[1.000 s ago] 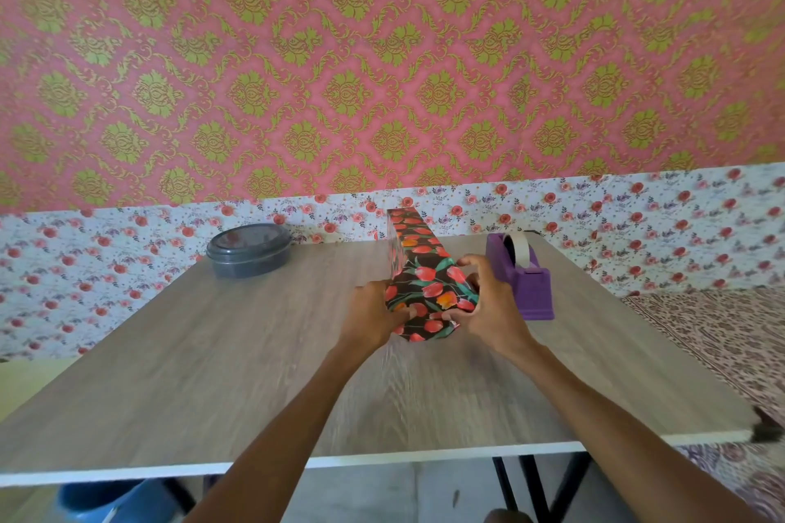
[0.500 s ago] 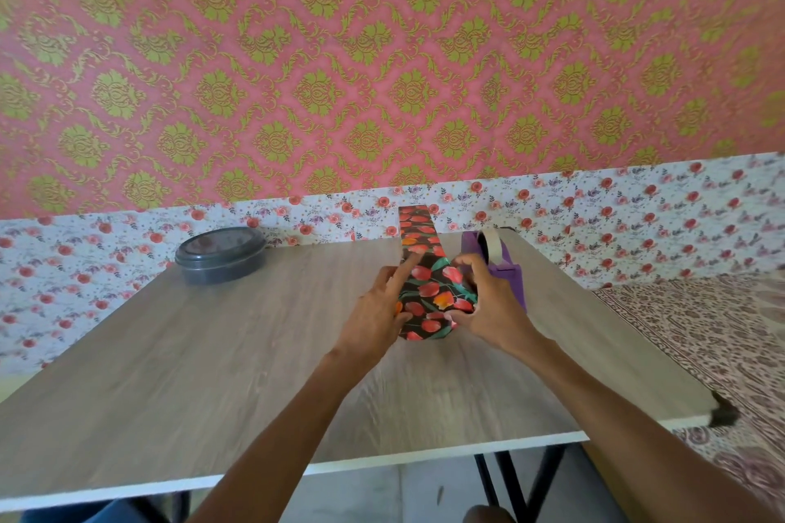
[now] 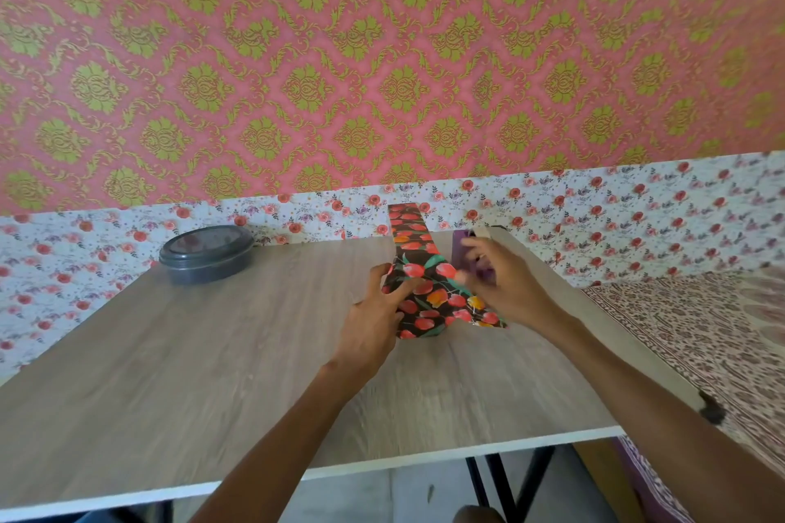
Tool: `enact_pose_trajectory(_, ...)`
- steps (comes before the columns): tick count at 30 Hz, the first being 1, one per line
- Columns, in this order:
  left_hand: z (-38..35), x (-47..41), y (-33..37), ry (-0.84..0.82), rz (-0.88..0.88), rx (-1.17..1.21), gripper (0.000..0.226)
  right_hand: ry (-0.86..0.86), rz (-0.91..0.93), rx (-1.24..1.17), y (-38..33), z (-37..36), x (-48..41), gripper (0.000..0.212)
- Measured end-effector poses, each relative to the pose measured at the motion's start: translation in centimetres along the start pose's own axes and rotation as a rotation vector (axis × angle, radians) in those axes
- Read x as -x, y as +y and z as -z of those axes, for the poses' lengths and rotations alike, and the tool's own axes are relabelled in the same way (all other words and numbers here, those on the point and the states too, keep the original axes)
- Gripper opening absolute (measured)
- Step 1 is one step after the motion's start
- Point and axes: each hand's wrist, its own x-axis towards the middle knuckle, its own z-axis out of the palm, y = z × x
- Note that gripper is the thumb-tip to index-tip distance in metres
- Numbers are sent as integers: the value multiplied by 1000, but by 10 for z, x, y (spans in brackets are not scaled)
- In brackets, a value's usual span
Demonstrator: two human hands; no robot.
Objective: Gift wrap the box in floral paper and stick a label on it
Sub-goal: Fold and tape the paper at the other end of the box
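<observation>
the floral-wrapped box (image 3: 429, 297) lies mid-table (image 3: 212, 374), pointing toward 12 o'clock. the left hand (image 3: 374, 323), fingers straight and spread, presses its near end from 9 o'clock. the right hand (image 3: 505, 289), at 2 o'clock, is blurred over the purple tape dispenser (image 3: 461, 251); i cannot tell its grip. a dark lidded container (image 3: 207, 253) sits at 10 o'clock.

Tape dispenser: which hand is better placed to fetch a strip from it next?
Probably the right hand: it hovers, blurred, right at the purple tape dispenser, while the left hand presses flat on the floral-wrapped box, keeping the fold down.
</observation>
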Motion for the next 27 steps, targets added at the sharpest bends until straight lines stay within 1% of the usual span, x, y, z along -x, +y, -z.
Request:
enact_pose_trajectory(1, -1, 0, 1, 4, 2, 13, 54, 123, -10, 57, 6, 7, -7, 32)
enact_pose_trajectory(2, -2, 0, 1, 7, 7, 19, 54, 188, -54, 130, 14, 13, -14, 17)
enact_pose_trajectory(3, -3, -1, 2, 8, 12, 24, 53, 191, -125, 205, 22, 19, -19, 16)
enact_pose_trajectory(4, -4, -1, 2, 9, 13, 30, 53, 155, -204, 281, 30, 23, -24, 26)
enact_pose_trajectory(6, -6, -1, 2, 16, 5, 45, 52, 66, -346, 338, 41, 29, -28, 45)
enact_pose_trajectory(8, -7, -1, 1, 22, 5, 53, 51, -20, -441, 332, 46, 29, -35, 49)
enact_pose_trajectory(10, -8, -1, 3, 23, 15, 51, 51, -87, -556, 218, 48, 24, -43, 49)
enact_pose_trajectory(11, -8, 0, 4, 26, 17, 53, 51, -90, -635, 92, 47, 21, -48, 47)
enact_pose_trajectory(13, -7, 0, 5, 25, 21, 54, 52, -79, -823, -253, 44, 18, -57, 27)
enact_pose_trajectory(14, -7, 1, 5, 23, 22, 51, 52, -74, -911, -383, 40, 18, -58, 20)
enact_pose_trajectory(16, -6, 0, 5, 20, 20, 42, 52, -67, -1017, -520, 35, 19, -60, 7)
enact_pose_trajectory(20, -9, -1, 4, 19, 36, 54, 53, 59, -1048, -676, 33, 10, -63, 20)
enact_pose_trajectory(23, -13, -2, 1, 26, 43, 54, 54, 175, -1033, -732, 36, 2, -62, 15)
enact_pose_trajectory(25, -15, -3, -1, 18, 45, 58, 55, 225, -1029, -774, 33, 1, -58, 21)
enact_pose_trajectory(27, -16, -4, -1, 14, 48, 56, 56, 257, -1028, -822, 30, 0, -53, 14)
